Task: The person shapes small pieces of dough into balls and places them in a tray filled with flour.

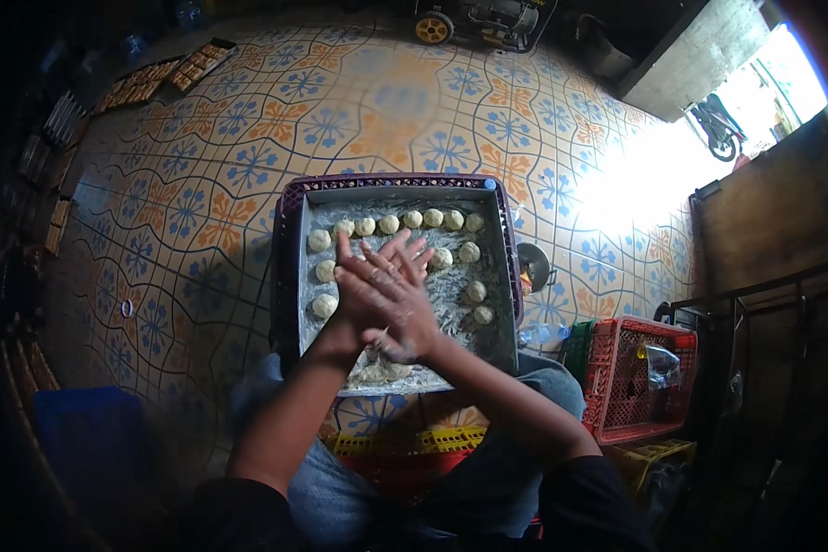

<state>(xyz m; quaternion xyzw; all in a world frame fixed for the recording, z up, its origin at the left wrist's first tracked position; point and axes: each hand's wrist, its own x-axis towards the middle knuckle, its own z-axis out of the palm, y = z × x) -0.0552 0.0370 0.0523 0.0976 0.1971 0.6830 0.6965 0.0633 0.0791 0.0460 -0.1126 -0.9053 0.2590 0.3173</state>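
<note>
My right hand (391, 299) lies across my left hand (354, 299), palm to palm, over a floured metal tray (501, 345). The fingers of both are stretched out and dusted with flour. Anything between the palms is hidden. Round dough balls line the far side of the tray, among them a dough ball (389, 224). More sit down both sides, such as a dough ball (325, 305) on the left and a dough ball (483, 315) on the right. A larger lump of dough (377, 372) rests at the tray's near edge, below my wrists.
A purple crate (290, 198) surrounds the tray, before my knees. At right stand a red crate (649, 423) and a metal bowl (534, 267). A blue container (87, 428) is at left. Filled trays (202, 64) and a wheeled machine (483, 20) occupy the far tiled floor.
</note>
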